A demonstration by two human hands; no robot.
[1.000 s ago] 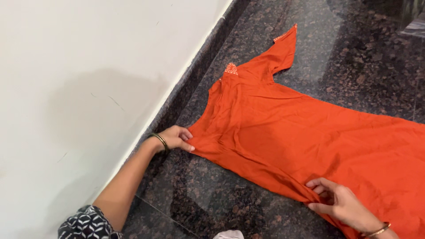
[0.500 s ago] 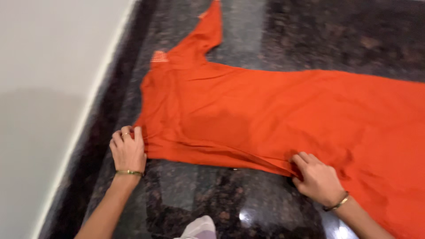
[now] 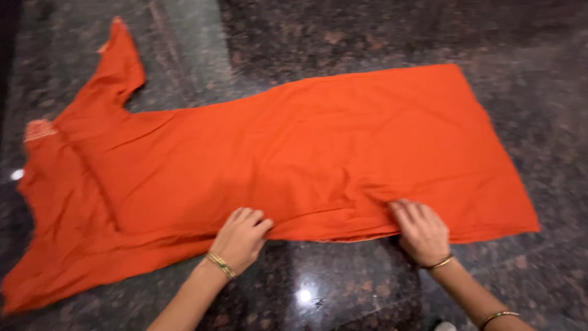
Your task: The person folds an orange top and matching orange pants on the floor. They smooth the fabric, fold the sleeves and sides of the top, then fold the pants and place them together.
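Orange garment (image 3: 294,153) soft, creased cloth, long panel with short sleeve at upper left, flat across frame centre | floor (image 3: 367,37) dark speckled polished stone | left hand (image 3: 241,238) fingers curled, gripping near hem | right hand (image 3: 422,232) fingers together, pressing hem, lower right

Just 1 view — from the person's head, tilted steeply down at the dark stone floor (image 3: 343,37), close enough that both forearms enter from the bottom edge.
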